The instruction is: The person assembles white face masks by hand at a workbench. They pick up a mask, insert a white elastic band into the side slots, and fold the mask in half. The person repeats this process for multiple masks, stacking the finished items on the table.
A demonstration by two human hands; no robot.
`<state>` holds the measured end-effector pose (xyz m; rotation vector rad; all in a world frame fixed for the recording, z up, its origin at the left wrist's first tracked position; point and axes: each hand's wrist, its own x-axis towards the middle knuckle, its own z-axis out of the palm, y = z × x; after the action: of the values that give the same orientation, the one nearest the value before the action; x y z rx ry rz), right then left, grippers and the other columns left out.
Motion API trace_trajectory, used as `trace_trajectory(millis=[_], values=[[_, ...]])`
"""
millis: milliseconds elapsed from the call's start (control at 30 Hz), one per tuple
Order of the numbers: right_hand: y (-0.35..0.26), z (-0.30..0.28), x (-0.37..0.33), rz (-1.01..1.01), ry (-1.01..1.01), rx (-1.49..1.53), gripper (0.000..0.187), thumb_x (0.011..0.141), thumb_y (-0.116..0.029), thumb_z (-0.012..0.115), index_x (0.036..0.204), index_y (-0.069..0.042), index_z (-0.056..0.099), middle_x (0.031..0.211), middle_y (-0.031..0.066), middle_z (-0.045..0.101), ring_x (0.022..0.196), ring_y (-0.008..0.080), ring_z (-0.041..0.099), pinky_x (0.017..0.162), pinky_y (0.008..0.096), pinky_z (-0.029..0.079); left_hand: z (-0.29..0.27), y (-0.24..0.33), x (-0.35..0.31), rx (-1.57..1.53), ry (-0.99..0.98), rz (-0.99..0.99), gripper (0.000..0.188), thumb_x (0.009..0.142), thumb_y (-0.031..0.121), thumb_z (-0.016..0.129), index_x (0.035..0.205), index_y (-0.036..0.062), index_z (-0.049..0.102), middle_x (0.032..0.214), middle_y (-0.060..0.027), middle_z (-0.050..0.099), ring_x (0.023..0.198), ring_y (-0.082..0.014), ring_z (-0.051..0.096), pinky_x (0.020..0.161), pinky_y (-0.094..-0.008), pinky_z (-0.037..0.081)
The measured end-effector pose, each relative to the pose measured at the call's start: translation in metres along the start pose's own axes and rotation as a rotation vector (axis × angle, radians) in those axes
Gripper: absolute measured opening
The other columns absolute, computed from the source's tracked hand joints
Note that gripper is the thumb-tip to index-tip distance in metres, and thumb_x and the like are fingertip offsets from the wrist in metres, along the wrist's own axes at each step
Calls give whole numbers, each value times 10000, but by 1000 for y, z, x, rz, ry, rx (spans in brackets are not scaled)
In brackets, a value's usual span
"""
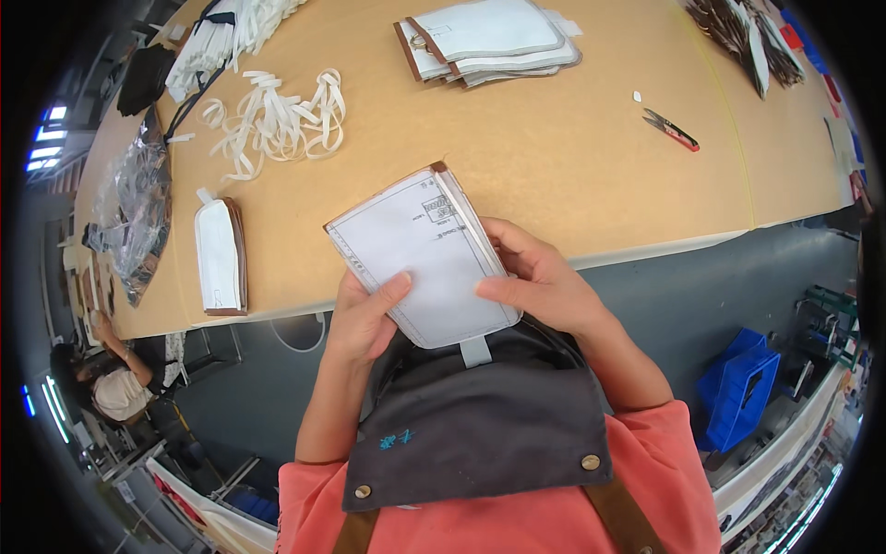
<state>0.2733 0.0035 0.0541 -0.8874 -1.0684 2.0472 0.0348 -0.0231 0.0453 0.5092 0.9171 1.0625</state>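
White-faced piece (434,277) held up, rounded end toward me

I hold the white-faced piece in front of my apron (480,429), past the near edge of the bench (600,157), its upper part overlapping the bench top in my view. My left hand (363,319) pinches its left edge, thumb flat on the white face, fingers behind; my right hand (544,282) grips the other long edge the same way.

As far as I can judge, much is done: brown trim (437,167) shows at the far end, a pale tab (475,352) sticks out at the near end, and lines run along the borders. Whether sewing, trimming or only checking is left, I cannot tell.

The long axis slants from far left to near right. The trimmed end points away from me, the tab toward my body, and the printed face looks up at me.

Farther out, a similar white-and-brown bundle (218,254) lies at the left near the bench edge, with loose white strips (277,120) beyond it. A stack of like pieces (498,42) sits at the far side, and red-handled snips (672,129) lie to the right, out of my grip.
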Motion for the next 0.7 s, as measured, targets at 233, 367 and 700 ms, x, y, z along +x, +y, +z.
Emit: trace_trajectory(millis=[233, 367, 700], values=[[12, -8, 2, -9, 176, -4, 268, 1003, -89, 572, 1233, 39, 624, 1096, 44, 682, 994, 88, 627, 864, 242, 501, -1, 3, 2, 41, 112, -47, 533, 905, 55, 695, 1384, 30, 462, 1326, -133, 591, 1207, -255, 595, 1024, -425, 499], [15, -13, 4, 1, 180, -148, 223, 994, -93, 591, 1172, 26, 650, 983, 15, 691, 871, 55, 626, 767, 215, 504, -2, 0, 2, 20, 125, -41, 521, 907, 7, 671, 1383, 24, 460, 1308, -136, 603, 1191, -251, 608, 1012, -415, 509], [23, -11, 1, -126, 279, -627, 158, 972, -96, 594, 1072, 5, 663, 835, 29, 684, 743, 71, 618, 651, 247, 490, -2, 0, 0, 76, 137, -40, 515, 907, 16, 671, 1380, 31, 469, 1307, -136, 603, 1194, -251, 605, 1014, -415, 506]])
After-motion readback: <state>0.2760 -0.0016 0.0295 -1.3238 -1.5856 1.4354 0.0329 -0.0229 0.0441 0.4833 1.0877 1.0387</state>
